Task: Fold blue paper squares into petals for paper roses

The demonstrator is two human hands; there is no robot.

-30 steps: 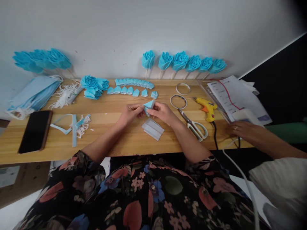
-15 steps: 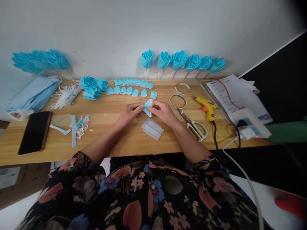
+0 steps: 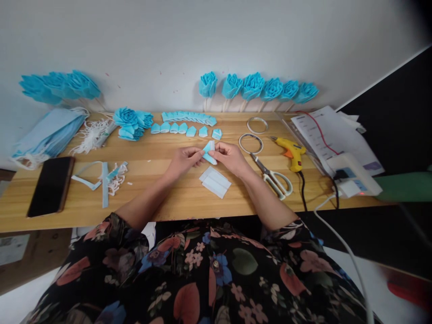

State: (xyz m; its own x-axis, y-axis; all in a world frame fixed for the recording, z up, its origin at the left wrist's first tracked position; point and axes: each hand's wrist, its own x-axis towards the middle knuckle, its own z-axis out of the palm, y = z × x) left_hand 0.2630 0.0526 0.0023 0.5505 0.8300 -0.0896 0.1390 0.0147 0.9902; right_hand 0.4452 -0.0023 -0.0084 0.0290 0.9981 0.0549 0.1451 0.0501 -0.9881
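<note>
A small light-blue piece of face-mask fabric (image 3: pixel 209 150), folded with a white edge on its right, is held between both hands above the table. Thumb and fingers of my left hand (image 3: pixel 185 159) pinch its left corner. My right hand (image 3: pixel 230 157) grips the right side, thumb across the front. Just below the hands lie flat, pale fabric pieces (image 3: pixel 215 182), partly overlapping. Beyond them sits a row of small folded blue petals (image 3: pixel 182 128), with a longer overlapping row of petals (image 3: pixel 189 118) behind it.
Scissors (image 3: pixel 272 175), a yellow glue gun (image 3: pixel 290 152) and two tape rolls (image 3: pixel 250 143) lie to the right, near a power strip (image 3: pixel 357 175). Blue fabric flowers (image 3: pixel 252 85) lean on the wall. Leftward are a phone (image 3: pixel 50 186), face masks (image 3: pixel 50 132) and cut strips (image 3: pixel 105 184).
The fabric's white edge looks slightly narrower and its left corner sits deeper in my left fingers. Both hands stay almost in place; the whole view has shifted slightly.
</note>
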